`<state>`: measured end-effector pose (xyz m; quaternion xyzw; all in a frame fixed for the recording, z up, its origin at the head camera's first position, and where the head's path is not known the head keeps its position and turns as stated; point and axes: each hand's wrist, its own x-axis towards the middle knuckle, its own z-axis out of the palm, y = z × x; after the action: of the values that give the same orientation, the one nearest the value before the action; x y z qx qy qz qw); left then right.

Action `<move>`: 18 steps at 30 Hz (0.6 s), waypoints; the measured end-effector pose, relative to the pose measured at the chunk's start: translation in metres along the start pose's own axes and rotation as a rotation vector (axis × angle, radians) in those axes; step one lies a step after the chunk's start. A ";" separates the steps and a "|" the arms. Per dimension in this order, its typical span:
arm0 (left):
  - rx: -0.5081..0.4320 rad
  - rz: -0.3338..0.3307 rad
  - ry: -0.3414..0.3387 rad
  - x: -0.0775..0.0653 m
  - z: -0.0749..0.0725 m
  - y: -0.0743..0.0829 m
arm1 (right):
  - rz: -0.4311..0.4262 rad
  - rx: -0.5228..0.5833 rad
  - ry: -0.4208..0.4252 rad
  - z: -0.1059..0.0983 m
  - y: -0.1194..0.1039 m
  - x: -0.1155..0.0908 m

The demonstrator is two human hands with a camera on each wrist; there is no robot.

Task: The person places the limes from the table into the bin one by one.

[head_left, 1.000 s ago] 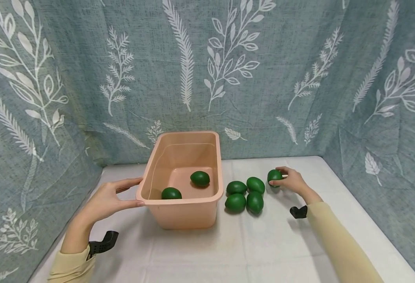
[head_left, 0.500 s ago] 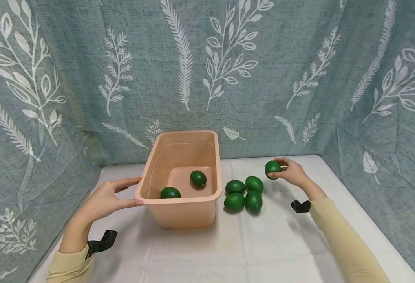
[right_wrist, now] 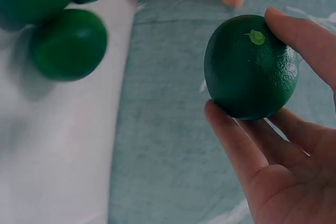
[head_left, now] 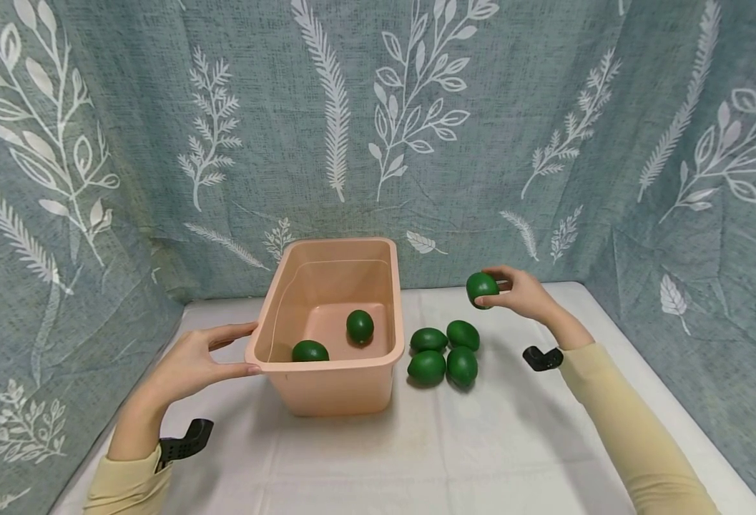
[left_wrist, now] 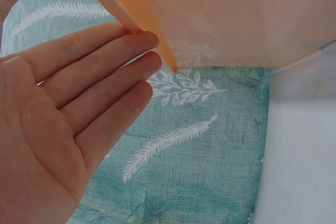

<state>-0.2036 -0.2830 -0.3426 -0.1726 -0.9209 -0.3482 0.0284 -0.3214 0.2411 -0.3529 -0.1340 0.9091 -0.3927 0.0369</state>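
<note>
The straight-fingered left hand touches the tub (likely to steady it), while right of centre the right hand pinches a green fruit.

- We see a screened-off table spot, walled in by cloth — more like a rigged recording booth than an everyday room
- That blue-green cloth, printed with white leaf sprigs, hangs behind and along both sides
- Our table wears a white, faintly creased cover
- Black wrist-worn devices suit such a set-up
- Home, lab or workshop — we cannot tell which
</note>
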 end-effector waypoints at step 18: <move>0.006 0.014 -0.003 -0.001 -0.001 0.001 | -0.119 -0.016 -0.074 0.003 -0.065 0.023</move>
<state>-0.2028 -0.2829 -0.3415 -0.1795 -0.9207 -0.3451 0.0300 -0.3289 0.1902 -0.3076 -0.2027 0.9005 -0.3819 0.0460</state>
